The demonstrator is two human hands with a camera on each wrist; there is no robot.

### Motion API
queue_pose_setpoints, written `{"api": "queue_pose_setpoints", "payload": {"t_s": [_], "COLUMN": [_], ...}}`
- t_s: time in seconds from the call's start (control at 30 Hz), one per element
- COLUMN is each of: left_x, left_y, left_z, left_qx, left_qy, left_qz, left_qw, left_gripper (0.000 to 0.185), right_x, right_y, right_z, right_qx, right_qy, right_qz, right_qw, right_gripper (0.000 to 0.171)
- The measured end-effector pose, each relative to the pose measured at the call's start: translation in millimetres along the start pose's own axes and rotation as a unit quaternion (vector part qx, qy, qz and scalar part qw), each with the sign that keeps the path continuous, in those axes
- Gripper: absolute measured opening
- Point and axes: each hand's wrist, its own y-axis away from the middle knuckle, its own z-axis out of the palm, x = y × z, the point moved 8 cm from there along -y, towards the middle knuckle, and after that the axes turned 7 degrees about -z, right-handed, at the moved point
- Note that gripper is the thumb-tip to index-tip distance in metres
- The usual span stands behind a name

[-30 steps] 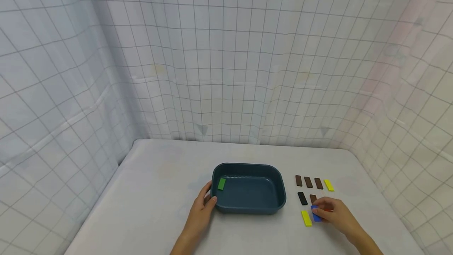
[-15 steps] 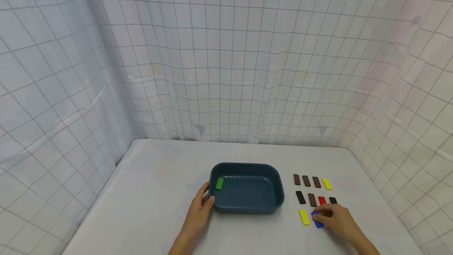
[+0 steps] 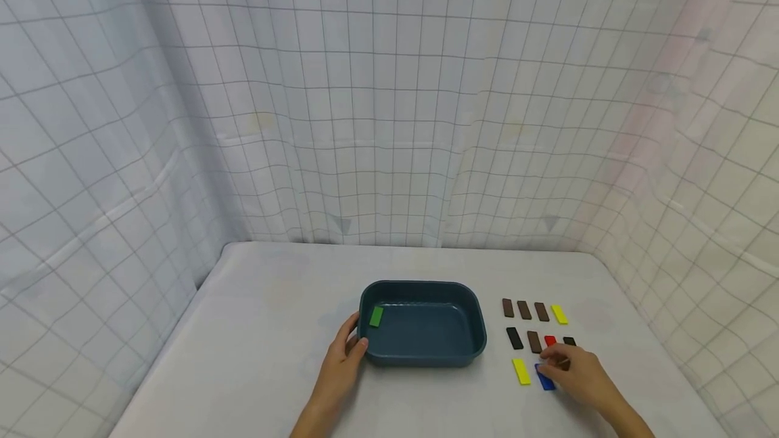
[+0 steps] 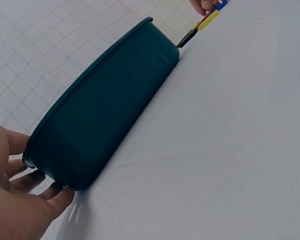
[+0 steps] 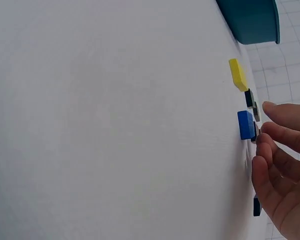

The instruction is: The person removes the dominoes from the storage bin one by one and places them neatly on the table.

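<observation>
My left hand holds the left end of a dark teal rectangular bin, its thumb at the near corner and its fingers along the outer wall. Inside, at the left, lies a small green block. To the right of the bin, my right hand hovers over a flat blue block that lies on the table. In the right wrist view a gap shows between the loosely bent fingers and the blue block. A yellow block lies just left of it. The hand partly covers a red block and a black block.
Behind the blue block, more flat blocks lie in rows: a black one, several brown ones and a yellow one. White cloth covers the table. Grid-patterned curtains hang at the back and both sides.
My right hand has set the blue block down beside the near yellow one and let go of it. The red and black blocks behind have come into sight. My left hand stays on the bin.
</observation>
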Motion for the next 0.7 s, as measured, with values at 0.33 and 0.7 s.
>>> {"api": "queue_pose_setpoints", "payload": {"t_s": [0.33, 0.7], "left_x": [-1.8, -4.3], "left_y": [-0.5, -2.8], "left_z": [-1.4, -0.6], "left_qx": [-0.002, -0.005], "left_qy": [-0.003, -0.003], "left_qz": [0.004, 0.008], "left_qw": [1.0000, 1.0000], "left_gripper": [0.059, 0.058], "right_x": [-19, -69], "right_y": [-11, -34], "right_z": [-3, 4], "right_qx": [-0.009, -0.016], "right_qy": [-0.010, -0.079], "right_qz": [-0.010, -0.111], "right_qw": [1.000, 0.991], "right_gripper": [0.019, 0.019]}}
